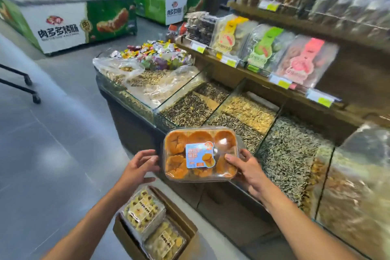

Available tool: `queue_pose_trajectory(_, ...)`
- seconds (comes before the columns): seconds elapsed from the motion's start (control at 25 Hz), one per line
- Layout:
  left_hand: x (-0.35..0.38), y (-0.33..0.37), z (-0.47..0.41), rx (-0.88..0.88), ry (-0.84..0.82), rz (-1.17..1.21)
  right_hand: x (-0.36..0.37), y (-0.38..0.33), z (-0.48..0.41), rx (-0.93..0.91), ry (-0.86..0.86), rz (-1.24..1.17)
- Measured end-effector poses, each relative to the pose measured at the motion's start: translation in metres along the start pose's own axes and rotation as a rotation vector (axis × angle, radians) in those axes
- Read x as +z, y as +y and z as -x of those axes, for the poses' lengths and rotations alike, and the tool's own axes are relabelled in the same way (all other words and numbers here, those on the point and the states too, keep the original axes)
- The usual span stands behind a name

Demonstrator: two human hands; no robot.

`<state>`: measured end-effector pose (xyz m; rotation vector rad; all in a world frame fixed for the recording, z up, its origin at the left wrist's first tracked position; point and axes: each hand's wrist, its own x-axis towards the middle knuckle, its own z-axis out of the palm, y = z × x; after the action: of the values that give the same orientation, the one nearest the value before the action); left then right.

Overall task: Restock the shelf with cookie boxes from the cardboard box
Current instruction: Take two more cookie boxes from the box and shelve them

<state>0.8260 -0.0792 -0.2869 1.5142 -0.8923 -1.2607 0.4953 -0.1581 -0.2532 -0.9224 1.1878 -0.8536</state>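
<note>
We look down at our two bare hands in a shop aisle. Our right hand (pixel 251 173) grips the right end of a clear box (pixel 179 154) of round orange cakes, thumb on the lid and fingers (pixel 244 153) curled round the edge. The box is held level in the air, in front of the glass bins (pixel 213 96) and above the floor (pixel 42 154). A blue label (pixel 200 156) sits on its lid with white Chinese writing and a picture of a cake; the writing is too blurred to read for sure.

Our left hand (pixel 139 167) is released, fingers spread and loosely bent just beside the box's left end. We cannot tell whether they touch it.

Below our hands a cardboard box (pixel 181 211) stands open on the floor. In it lie two cookie boxes (pixel 143 209), clear, with yellow cookies and pale labels we cannot read.

The glass bins hold striped sunflower seeds and other loose seeds. Behind them a pile of wrapped sweets (pixel 156 50) lies at the far end. Above runs a wooden shelf (pixel 295 96) with flat clear packs bearing yellow, green and pink labels, and yellow price tags (pixel 283 83) along its edge.

Far left, a green and white freezer (pixel 105 17) reads "肉多多烤肠".
</note>
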Motion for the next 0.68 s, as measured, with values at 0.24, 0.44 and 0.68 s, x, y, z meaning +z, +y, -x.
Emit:
queue_pose_trajectory(0.24, 0.127, 0.072, -0.009, 0.26, -0.229, -0.214, -0.135, -0.038, 0.085, -0.145, 0.239, -0.072)
queue_pose_trajectory(0.44, 0.276, 0.086, 0.025, 0.374, -0.423, -0.298, -0.275, -0.054, 0.181, -0.232, 0.465, -0.126)
queue_pose_trajectory(0.68, 0.456, 0.09, 0.093, 0.478, -0.572, -0.353, -0.433, -0.062, 0.297, -0.309, 0.587, -0.182)
